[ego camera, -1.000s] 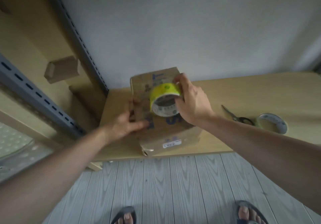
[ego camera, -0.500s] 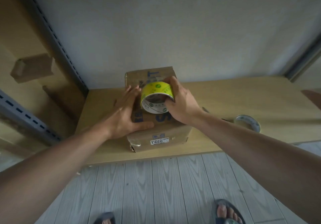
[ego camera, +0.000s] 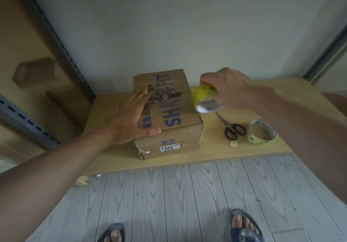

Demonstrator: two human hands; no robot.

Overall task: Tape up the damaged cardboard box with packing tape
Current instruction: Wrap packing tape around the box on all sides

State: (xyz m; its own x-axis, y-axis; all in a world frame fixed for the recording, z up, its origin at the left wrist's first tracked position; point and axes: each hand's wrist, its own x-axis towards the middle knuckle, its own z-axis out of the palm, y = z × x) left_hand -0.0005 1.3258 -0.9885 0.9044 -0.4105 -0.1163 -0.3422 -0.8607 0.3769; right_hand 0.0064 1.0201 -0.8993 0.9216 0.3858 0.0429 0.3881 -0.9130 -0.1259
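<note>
A battered cardboard box (ego camera: 174,114) sits on the low wooden table (ego camera: 216,148), one hand flat on top of it and the other holding a roll of packing tape (ego camera: 203,95) beside it.

The left hand (ego camera: 131,118) lies on the left half of the box's top, fingers straight and spread, thumb along the near top edge, gripping nothing. Just off the box's right side, about level with its top, the right hand (ego camera: 225,88) has its fingers curled round the yellow roll, which is blurred. The box's near lower-left corner is torn. Right of the box lie black-handled scissors (ego camera: 231,127), and right of those a second tape roll (ego camera: 262,133).
</note>
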